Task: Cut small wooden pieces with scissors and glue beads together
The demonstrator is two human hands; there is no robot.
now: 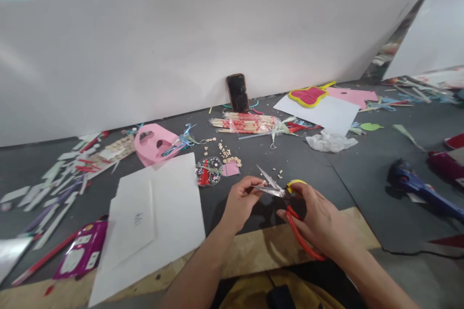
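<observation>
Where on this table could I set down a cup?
Dark mat shows between the crumpled white tissue, the blue glue gun and the right hand. It's crowded at far left, around the paper strips, and along the back, by the wrapped sticks.

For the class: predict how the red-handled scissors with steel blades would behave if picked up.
The red-handled steel scissors will probably feel stiff, not floppy. Their thin, smooth blades may be slippery to pinch, as the left hand does. The long red handles look like light plastic, so the scissors might tip toward the blades.
</observation>
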